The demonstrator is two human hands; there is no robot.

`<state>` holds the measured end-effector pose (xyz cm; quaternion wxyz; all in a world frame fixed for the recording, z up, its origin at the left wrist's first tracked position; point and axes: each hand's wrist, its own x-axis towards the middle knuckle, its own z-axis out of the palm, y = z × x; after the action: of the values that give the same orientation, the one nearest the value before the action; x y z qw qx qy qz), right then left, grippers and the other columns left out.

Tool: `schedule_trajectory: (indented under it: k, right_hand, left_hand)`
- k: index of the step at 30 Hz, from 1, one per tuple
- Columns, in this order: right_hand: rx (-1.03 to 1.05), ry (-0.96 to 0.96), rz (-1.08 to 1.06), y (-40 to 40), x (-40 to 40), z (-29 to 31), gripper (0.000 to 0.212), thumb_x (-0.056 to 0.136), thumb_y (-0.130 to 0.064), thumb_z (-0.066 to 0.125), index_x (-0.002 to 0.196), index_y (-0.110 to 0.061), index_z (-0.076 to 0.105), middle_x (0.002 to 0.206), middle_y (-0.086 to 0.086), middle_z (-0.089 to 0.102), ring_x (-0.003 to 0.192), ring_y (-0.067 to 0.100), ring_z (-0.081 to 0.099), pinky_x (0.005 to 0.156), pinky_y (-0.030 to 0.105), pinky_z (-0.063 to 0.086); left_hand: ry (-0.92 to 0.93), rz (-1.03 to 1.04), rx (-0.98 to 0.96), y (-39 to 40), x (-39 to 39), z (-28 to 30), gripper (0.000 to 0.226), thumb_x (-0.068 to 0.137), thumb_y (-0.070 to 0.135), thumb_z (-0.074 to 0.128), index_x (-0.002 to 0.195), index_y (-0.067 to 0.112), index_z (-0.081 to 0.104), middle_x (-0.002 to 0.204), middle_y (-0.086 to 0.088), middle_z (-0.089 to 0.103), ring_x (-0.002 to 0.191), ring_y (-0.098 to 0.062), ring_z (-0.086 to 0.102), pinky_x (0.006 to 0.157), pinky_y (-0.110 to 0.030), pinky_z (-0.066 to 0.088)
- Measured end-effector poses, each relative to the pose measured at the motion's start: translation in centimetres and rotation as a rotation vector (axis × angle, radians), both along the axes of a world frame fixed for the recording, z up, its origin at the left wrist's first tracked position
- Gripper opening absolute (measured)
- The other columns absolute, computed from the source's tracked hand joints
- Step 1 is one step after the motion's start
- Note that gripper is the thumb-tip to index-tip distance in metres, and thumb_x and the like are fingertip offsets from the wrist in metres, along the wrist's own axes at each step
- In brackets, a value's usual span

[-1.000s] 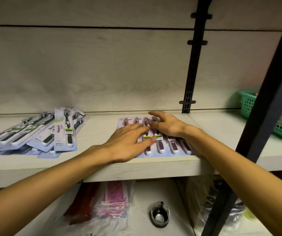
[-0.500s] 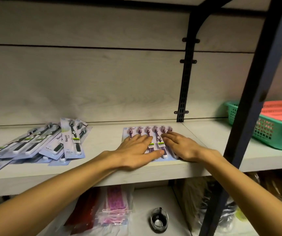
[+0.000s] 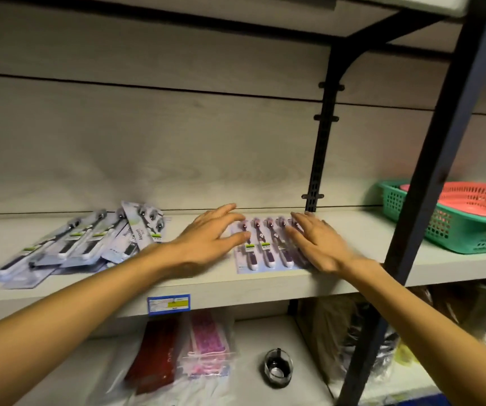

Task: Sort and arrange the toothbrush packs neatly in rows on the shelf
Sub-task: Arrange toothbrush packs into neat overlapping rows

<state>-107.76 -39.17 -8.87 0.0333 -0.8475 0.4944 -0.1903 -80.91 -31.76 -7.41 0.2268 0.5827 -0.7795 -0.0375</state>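
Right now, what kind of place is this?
Likely a small shop's stockroom or sales shelving: a price label on the shelf edge, toothbrush packs laid out for display, stacked baskets alongside.

Pale wood-grain back wall (image 3: 177, 136); black metal upright (image 3: 321, 148); dim light.

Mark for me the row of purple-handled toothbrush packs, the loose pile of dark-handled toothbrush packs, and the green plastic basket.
Row of purple-handled toothbrush packs (image 3: 268, 250): head view, on a middle pack's handle.
Loose pile of dark-handled toothbrush packs (image 3: 83, 244): head view, on a pack near the pile's middle.
Green plastic basket (image 3: 453, 227): head view, on its front mesh wall.
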Motion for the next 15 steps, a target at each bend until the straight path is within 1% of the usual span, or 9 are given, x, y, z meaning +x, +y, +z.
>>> schedule_trajectory:
  k: [1,3,4,6,8,9,11,13,15]
  right_hand:
    - [-0.031,-0.029,0.031,0.8,1.4,0.3,0.065,0.103,-0.057,0.025,0.158,-0.022,0.025,0.164,0.0,0.026,0.152,0.016,0.015,0.123,0.035,0.01]
    - [-0.07,-0.056,0.115,2.4,4.6,0.9,0.063,0.103,-0.054,0.031,0.155,-0.019,0.032,0.161,0.002,0.031,0.152,0.017,0.018,0.122,0.034,0.012]
    - [-0.079,-0.057,0.156,3.2,6.4,1.1,0.061,0.103,-0.053,0.034,0.153,-0.018,0.036,0.16,0.003,0.035,0.151,0.019,0.021,0.122,0.035,0.015]
    - [-0.097,-0.055,0.219,4.6,10.0,1.3,0.059,0.103,-0.052,0.037,0.15,-0.017,0.042,0.155,0.005,0.042,0.146,0.022,0.03,0.12,0.037,0.024]
    - [-0.089,-0.055,0.25,5.6,13.6,1.2,0.059,0.101,-0.055,0.04,0.147,-0.018,0.045,0.148,0.007,0.05,0.138,0.024,0.042,0.114,0.038,0.034]
    - [-0.051,-0.063,0.253,6.0,15.3,1.1,0.06,0.099,-0.057,0.042,0.146,-0.019,0.046,0.145,0.008,0.054,0.133,0.025,0.048,0.11,0.039,0.039]
    - [0.097,-0.117,0.243,7.0,18.5,0.7,0.065,0.094,-0.063,0.046,0.145,-0.022,0.046,0.138,0.007,0.06,0.124,0.027,0.058,0.103,0.041,0.047]
    - [0.174,-0.146,0.228,7.8,20.9,0.1,0.073,0.086,-0.073,0.046,0.14,-0.024,0.05,0.128,0.006,0.068,0.111,0.028,0.065,0.094,0.041,0.052]
    - [0.128,-0.131,0.207,8.4,22.2,-0.6,0.071,0.077,-0.077,0.047,0.126,-0.027,0.057,0.113,0.002,0.073,0.095,0.026,0.067,0.081,0.038,0.054]
  left_hand:
    - [-0.048,0.024,-0.009,0.5,1.2,0.6,0.057,0.098,0.064,0.041,0.147,0.035,0.044,0.165,0.006,0.022,0.15,-0.015,0.022,0.12,-0.035,0.018]
    - [-0.086,0.081,-0.039,1.6,3.7,1.7,0.049,0.1,0.056,0.046,0.14,0.029,0.053,0.158,0.002,0.037,0.144,-0.018,0.035,0.114,-0.033,0.027]
    - [-0.083,0.114,-0.054,2.1,5.0,2.2,0.046,0.1,0.053,0.048,0.136,0.027,0.057,0.153,0.002,0.044,0.139,-0.018,0.041,0.11,-0.031,0.03]
    - [-0.074,0.189,-0.069,3.2,7.8,2.6,0.04,0.099,0.048,0.052,0.131,0.025,0.061,0.145,0.003,0.052,0.131,-0.018,0.049,0.105,-0.031,0.035]
    - [-0.07,0.289,-0.073,4.3,10.8,2.7,0.035,0.099,0.044,0.053,0.127,0.026,0.063,0.14,0.003,0.056,0.126,-0.02,0.053,0.101,-0.033,0.041]
    - [-0.068,0.346,-0.071,4.9,12.2,2.6,0.033,0.098,0.043,0.054,0.125,0.027,0.064,0.137,0.003,0.058,0.123,-0.022,0.055,0.098,-0.034,0.043]
    - [-0.099,0.434,-0.069,6.1,14.7,2.1,0.032,0.097,0.042,0.055,0.124,0.029,0.064,0.135,0.0,0.06,0.122,-0.025,0.055,0.094,-0.034,0.044]
    - [-0.137,0.446,-0.067,7.2,16.6,1.2,0.032,0.098,0.043,0.053,0.124,0.027,0.064,0.136,-0.001,0.06,0.123,-0.026,0.054,0.094,-0.034,0.044]
    - [-0.133,0.372,-0.027,8.4,18.0,0.2,0.038,0.101,0.047,0.047,0.131,0.027,0.06,0.142,0.001,0.056,0.129,-0.022,0.05,0.1,-0.034,0.042]
